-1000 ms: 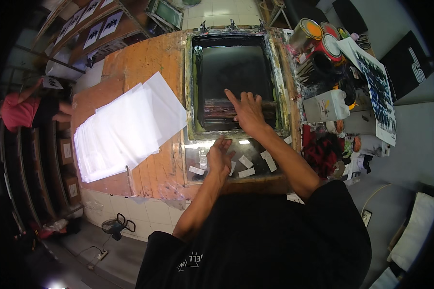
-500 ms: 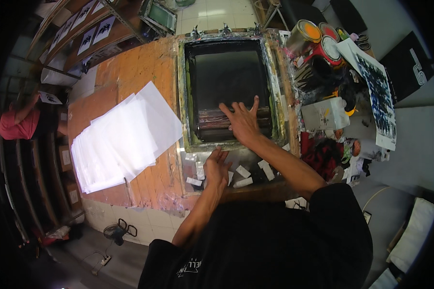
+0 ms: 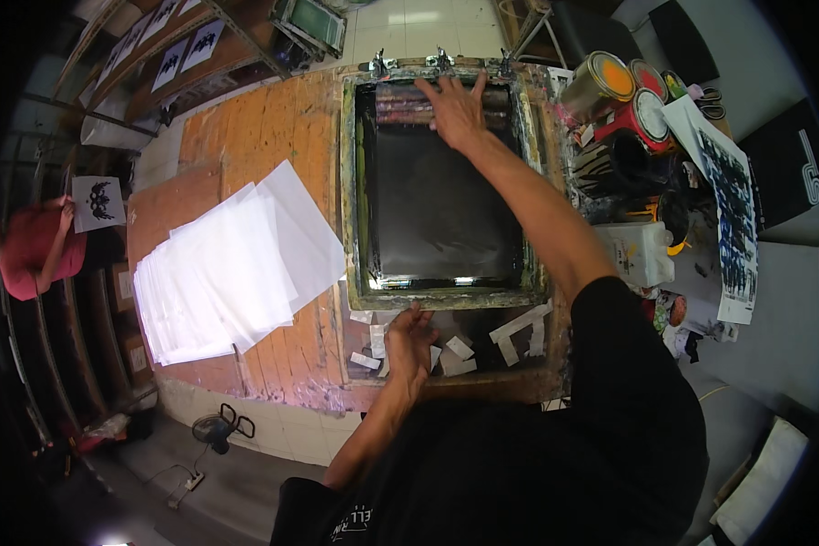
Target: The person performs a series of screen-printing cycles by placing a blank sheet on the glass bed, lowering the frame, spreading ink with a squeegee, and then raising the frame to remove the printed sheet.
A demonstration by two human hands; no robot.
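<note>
A screen-printing frame with dark mesh lies in front of me on the wooden table. At its far end, a long ink-stained squeegee lies across the mesh. My right hand grips the squeegee from above, fingers spread along its bar and pointing away from me. My left hand is at the middle of the frame's near edge, its fingertips curled against the rim. Part of its grip is hidden beneath the edge.
A fanned stack of white sheets lies left on the table. Clamps line the frame's far edge. Paint cans and a white plastic container crowd the right. A person in red holds a printed sheet by shelves.
My right hand has pushed the squeegee from the near end of the mesh to the far end. My left hand stays at the near rim. The other person's sheet now faces me more.
</note>
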